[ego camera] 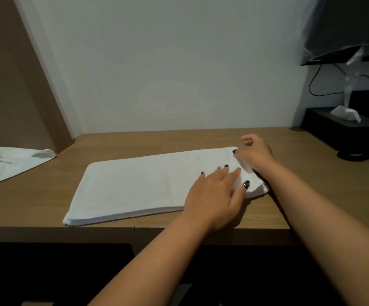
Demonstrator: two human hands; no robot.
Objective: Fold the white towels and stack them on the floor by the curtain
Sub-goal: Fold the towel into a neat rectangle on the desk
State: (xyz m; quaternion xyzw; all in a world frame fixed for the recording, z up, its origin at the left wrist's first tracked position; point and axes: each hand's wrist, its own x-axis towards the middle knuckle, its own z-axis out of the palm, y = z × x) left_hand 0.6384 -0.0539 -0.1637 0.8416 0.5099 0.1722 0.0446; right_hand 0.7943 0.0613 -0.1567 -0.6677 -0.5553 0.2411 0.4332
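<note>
On the brown wooden desk (135, 142), the left hand (214, 202) presses flat-fingered on the folded white towel (148, 184), steadying it while the right hand (255, 153) pinches its three-o'clock end, probably to fold leftward.

Before you, on the desk (117, 142): folded towel (135, 184), lengthwise along the near edge. Your left hand (216, 195) rests on its right end; your right hand (256, 153) at its far right corner. Loose towel (9, 164) far left; tissue box (342, 127) far right, against the wall.

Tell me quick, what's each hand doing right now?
Left hand: open, fingers flat on the folded towel.
Right hand: fingers curled at the towel's far right corner, seems to pinch it.
</note>
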